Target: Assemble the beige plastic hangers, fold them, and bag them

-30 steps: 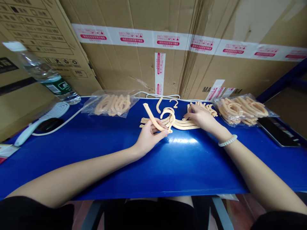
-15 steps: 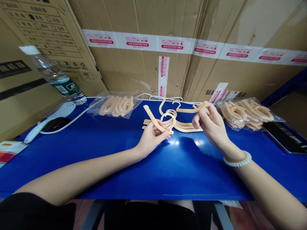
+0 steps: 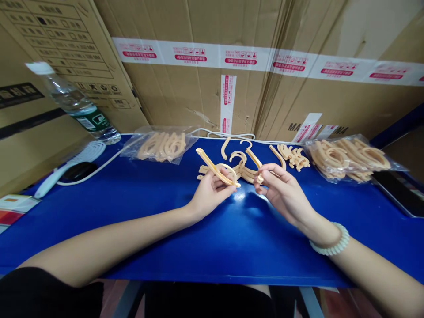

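Beige plastic hanger parts lie over a blue tabletop (image 3: 159, 247). My left hand (image 3: 208, 192) is closed around a hanger piece (image 3: 209, 161), an arm joined to a curved hook. Between the fingers of my right hand (image 3: 284, 189) is a separate hanger arm (image 3: 253, 158), tilted up and to the left. The two held pieces are apart. Just behind my hands lies a stack of hangers (image 3: 247, 173), partly hidden by my fingers. A loose arm (image 3: 277, 157) and a pile of small hanger parts (image 3: 294, 157) sit beyond my right hand.
Clear bags of hanger parts lie at left (image 3: 162, 145) and right (image 3: 347, 157). A water bottle (image 3: 77, 104), a hairbrush (image 3: 69, 165) and a black mouse-like object (image 3: 78, 171) are on the left. A phone-like device (image 3: 397, 192) lies right. Cardboard boxes (image 3: 185, 92) stand behind.
My right hand has moved left and toward me with the hanger arm, which has turned from level to steeply tilted. The small parts pile is now uncovered. My left hand has barely moved.
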`<state>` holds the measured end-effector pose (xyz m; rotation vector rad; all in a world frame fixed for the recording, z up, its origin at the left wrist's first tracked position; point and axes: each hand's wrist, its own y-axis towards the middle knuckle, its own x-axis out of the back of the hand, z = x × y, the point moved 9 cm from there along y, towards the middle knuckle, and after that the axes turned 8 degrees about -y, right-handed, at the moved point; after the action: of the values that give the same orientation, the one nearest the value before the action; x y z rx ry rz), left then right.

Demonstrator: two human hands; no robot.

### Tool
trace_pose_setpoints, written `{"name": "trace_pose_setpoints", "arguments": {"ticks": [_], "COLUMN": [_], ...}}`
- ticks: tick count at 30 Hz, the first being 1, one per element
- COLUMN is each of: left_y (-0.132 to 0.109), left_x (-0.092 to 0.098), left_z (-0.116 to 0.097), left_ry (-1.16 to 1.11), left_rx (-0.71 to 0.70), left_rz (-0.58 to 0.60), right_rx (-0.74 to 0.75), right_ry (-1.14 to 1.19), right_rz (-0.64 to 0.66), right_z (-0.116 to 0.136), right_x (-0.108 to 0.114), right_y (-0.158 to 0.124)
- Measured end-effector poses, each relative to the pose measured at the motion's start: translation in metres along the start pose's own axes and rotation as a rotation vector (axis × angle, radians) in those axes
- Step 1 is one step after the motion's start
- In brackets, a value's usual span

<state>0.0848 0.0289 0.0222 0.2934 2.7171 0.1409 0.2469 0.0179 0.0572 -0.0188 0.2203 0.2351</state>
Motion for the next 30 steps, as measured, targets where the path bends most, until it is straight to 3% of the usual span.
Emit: {"name": "trace_pose_setpoints", "arguments": {"ticks": [17,21,30], "left_y": [-0.003,-0.003,-0.003], "left_x": [-0.014,-0.016,-0.014], "left_z": [-0.005,-0.008,-0.006], "left_ry": [0.115,0.120,0.069], "left_rx": [-0.062,-0.071,-0.049], "left_rz": [0.172,0.177,0.159], "right_rx": [0.042,0.067,0.112], "right_ry": [-0.208,-0.306,-0.390], "right_rz": [0.011,0.081,0.101], "right_z": [-0.015,-0.014,-0.011], "right_x": [-0.001,-0.007,-0.010], "right_y": [0.003,0.004,0.005]}}
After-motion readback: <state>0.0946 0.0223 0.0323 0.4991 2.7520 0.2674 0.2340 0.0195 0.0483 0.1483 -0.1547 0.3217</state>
